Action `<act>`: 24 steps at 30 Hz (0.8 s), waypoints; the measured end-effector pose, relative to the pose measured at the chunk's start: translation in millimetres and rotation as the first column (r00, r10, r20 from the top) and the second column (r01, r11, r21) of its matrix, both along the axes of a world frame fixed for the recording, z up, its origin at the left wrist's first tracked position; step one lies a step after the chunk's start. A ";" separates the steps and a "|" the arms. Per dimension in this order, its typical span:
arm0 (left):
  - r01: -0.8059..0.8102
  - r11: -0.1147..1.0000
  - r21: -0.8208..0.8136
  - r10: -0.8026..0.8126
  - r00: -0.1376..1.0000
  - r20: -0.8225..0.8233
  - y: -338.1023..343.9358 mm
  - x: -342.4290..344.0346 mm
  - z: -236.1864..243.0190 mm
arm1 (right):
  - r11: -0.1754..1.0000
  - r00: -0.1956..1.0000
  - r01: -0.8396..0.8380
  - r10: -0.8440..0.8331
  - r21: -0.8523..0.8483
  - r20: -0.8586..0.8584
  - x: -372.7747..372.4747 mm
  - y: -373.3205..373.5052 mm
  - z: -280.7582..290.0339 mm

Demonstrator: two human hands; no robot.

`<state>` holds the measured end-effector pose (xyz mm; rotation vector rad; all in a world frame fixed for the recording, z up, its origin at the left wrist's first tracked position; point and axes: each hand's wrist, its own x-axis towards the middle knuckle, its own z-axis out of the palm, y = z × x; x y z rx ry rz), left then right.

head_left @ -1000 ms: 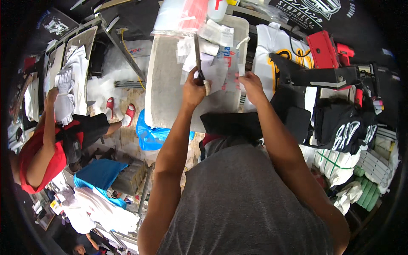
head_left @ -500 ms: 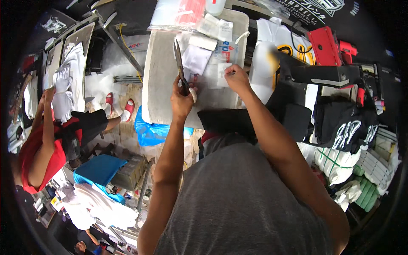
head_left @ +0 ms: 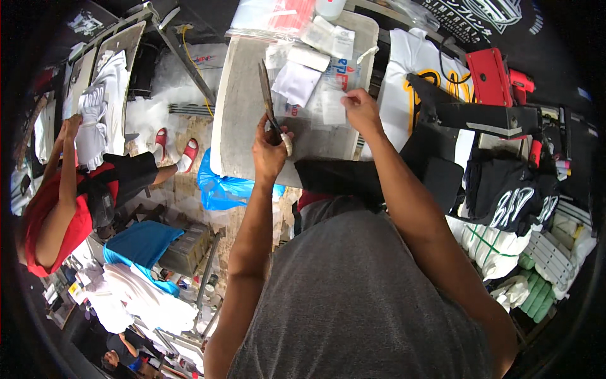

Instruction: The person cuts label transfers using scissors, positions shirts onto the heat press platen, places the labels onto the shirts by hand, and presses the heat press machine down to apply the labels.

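Observation:
My left hand [head_left: 269,148] is closed round the handles of a pair of scissors [head_left: 266,91], whose long blades point away from me, close together. The fingers of my right hand [head_left: 362,112] are pinched at the right edge of a small translucent white sheet [head_left: 333,107]. That sheet lies over the grey board [head_left: 243,114], to the right of the scissors. Between my hands and farther off are a pale lilac-white piece [head_left: 294,83], a white roll [head_left: 309,58] and a clear printed plastic bag [head_left: 343,71].
A stack of clear plastic packets [head_left: 271,16] sits at the board's far end. Rightward are a white shirt with yellow-black lettering [head_left: 410,60], a red box [head_left: 489,77] and folded black shirts [head_left: 508,192]. A co-worker in red [head_left: 57,215] stands left, handling white cloth. A blue bag [head_left: 221,186] lies below.
My right hand has shifted slightly up and to the right, with the small sheet at its fingers. The left hand keeps the scissors nearly in place. The whole view has shifted a little.

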<state>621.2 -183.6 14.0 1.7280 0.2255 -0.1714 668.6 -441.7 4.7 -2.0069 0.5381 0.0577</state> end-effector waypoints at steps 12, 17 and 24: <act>0.035 0.972 -0.232 -0.026 0.999 0.041 -15.3 21.2 71.6 | 0.783 1.000 0.019 -0.018 0.622 -0.009 -3.3 -26.5 105.4; 0.246 0.967 -0.061 -0.239 0.966 0.103 -18.7 36.1 91.8 | 0.773 0.996 -0.013 -0.049 0.635 0.079 -22.4 -35.8 145.5; 0.599 0.572 0.560 -0.684 0.726 -0.077 -18.4 58.9 67.8 | 0.748 0.963 0.058 -0.215 0.661 0.160 -47.6 -40.5 179.3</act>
